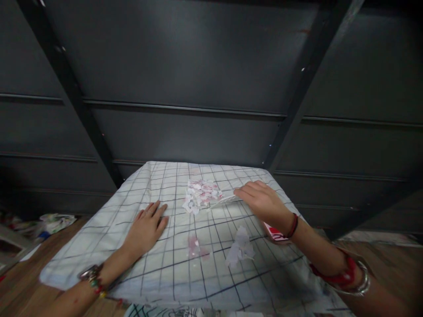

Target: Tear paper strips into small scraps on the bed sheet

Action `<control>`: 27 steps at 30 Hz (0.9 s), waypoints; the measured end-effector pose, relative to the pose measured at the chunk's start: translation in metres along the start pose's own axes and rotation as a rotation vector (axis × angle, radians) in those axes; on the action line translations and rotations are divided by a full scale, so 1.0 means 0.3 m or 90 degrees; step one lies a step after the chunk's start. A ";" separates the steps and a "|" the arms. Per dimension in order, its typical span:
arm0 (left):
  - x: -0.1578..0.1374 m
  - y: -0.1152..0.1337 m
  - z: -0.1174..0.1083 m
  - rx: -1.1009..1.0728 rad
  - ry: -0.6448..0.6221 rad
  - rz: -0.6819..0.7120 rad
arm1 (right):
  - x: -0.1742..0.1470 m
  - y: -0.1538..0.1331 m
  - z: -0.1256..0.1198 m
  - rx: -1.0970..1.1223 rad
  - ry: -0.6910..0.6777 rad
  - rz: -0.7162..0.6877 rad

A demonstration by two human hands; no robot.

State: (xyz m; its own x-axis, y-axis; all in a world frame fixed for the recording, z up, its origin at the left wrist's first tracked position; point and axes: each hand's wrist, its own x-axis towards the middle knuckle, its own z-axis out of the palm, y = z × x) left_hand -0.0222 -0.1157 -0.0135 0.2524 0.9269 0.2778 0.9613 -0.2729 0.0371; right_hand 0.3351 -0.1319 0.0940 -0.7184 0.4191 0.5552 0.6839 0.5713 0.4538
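Two bare hands, one desk (158,268) dressed in checked cloth. Left hand (145,231): palm down on the desk, grip loosely spread. Right hand (266,204): grip pinching one thin white strip (224,201), far end at the edge of one heap of white-and-pink scraps (201,191), contact uncertain. Nearer: one smaller cluster of pale scraps (243,246); one pink patch (194,246); one red-and-pink item (276,231), partly hidden by the right wrist.

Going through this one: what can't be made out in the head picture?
All in the head view:
- Thin white object: its near end is hidden by the right hand.
- Pink-and-white item: partly hidden behind the right hand and wrist.
- White-and-pink scraps: markings too small and blurred.
- Patterned item: cut off by the bottom edge.
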 end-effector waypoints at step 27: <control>0.001 -0.004 0.006 -0.005 0.024 0.010 | -0.002 -0.044 -0.079 0.028 -0.048 -0.007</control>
State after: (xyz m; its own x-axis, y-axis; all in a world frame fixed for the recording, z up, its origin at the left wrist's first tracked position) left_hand -0.0230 -0.1145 -0.0153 0.2626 0.9121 0.3147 0.9564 -0.2893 0.0405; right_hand 0.3296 -0.1565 0.1044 -0.7341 0.4645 0.4954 0.6714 0.6056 0.4272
